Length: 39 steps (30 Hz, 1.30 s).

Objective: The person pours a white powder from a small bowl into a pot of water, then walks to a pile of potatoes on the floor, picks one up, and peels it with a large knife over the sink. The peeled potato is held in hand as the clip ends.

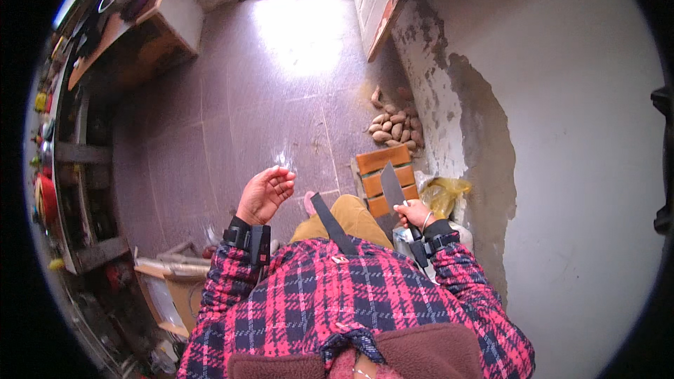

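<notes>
My right hand (416, 212) grips a kitchen knife (391, 184) by its dark handle, the broad blade pointing up and away from me. Behind the blade, lower down, stands a small stool with orange-brown wooden slats (383, 158). My left hand (267, 195) is raised over the tiled floor, palm showing, fingers loosely curled and holding nothing. Past the stool, a heap of sweet potatoes (397, 125) lies on the floor against the wall. Both wrists carry black strapped devices.
Yellowish plastic bags (446, 193) lie beside the stool by the peeling wall (487, 168). An open door (382, 0) stands at the far end. Shelving (84, 152) with many items runs along the left, near a cabinet (174, 16). A cardboard box (176, 295) sits at lower left.
</notes>
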Each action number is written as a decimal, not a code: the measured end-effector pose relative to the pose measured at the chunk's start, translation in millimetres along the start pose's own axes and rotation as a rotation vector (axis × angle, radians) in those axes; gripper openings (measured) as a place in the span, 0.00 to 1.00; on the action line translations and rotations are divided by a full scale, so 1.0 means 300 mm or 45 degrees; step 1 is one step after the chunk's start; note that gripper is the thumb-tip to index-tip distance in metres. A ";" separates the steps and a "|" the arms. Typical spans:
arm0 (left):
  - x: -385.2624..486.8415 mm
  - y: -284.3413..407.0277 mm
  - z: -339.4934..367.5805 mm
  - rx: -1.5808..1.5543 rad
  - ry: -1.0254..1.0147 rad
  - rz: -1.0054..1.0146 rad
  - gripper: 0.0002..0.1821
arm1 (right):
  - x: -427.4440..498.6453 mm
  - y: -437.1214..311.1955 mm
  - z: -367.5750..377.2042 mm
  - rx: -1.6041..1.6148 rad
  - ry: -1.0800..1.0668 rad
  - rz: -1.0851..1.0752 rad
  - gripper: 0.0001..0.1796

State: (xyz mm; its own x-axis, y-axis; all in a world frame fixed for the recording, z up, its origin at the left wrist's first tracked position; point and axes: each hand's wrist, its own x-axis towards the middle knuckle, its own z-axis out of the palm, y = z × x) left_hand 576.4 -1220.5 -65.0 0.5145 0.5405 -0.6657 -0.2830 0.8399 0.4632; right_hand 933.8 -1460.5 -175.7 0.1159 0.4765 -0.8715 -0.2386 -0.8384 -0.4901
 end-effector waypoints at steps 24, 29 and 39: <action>1.140 0.826 0.429 0.240 -0.132 -0.370 0.12 | 0.568 -0.974 -0.165 -0.021 0.378 -0.217 0.16; 1.375 0.809 0.660 0.448 -0.266 -0.645 0.13 | 0.590 -0.925 -0.178 0.304 0.349 -0.129 0.14; 1.746 0.629 1.040 1.074 -0.639 -1.313 0.14 | 0.591 -0.849 -0.003 0.690 0.493 0.016 0.14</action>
State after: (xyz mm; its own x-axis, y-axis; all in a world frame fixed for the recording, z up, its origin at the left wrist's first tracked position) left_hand 1045.0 -794.6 -143.8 0.4689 -0.5093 -0.7216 0.8561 0.4631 0.2294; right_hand 1016.2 -1162.7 -205.6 0.4240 0.2532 -0.8696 -0.6816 -0.5430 -0.4904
